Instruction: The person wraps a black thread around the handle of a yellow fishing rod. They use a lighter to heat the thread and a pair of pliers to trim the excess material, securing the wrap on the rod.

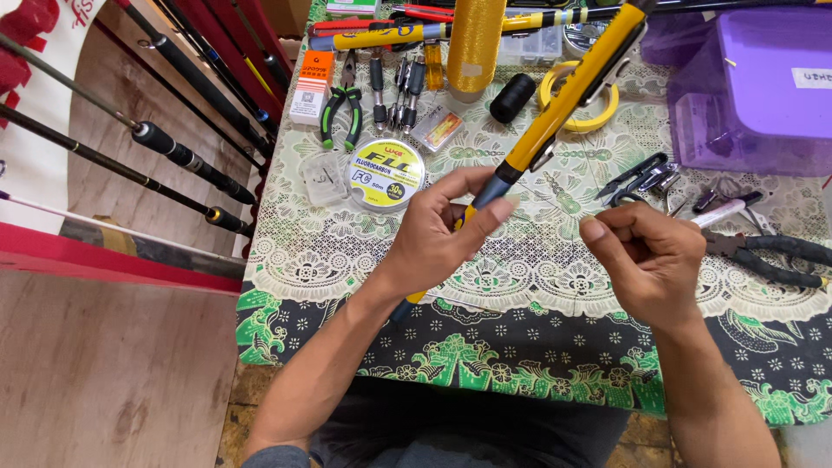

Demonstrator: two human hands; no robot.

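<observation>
The left hand (442, 230) is closed around a yellow fishing rod (555, 121), with the thumb and the first finger pressing on the dark grey part just below the yellow section. The rod goes up and to the right over the table, and its lower end comes out under the wrist. The right hand (650, 260) is near it but does not touch it; its fingers are curled and the fingertips are pinched together. I cannot tell if they hold something, maybe a very thin line that is too fine to see.

A possible problem: the rod is long and smooth, and it is held only at one place, so it could turn or slide in the grip. Its far end passes just above the roll of yellow tape (579, 111) and the purple plastic box (763, 87), so a swing could knock them.

The tablecloth (537, 364) is lace over a green and black flower print, so small parts may catch in it. The round spool of line (386, 175) is clear plastic. The pliers (342, 108) have green rubber handles. The small scissors (631, 178) are dark metal.
</observation>
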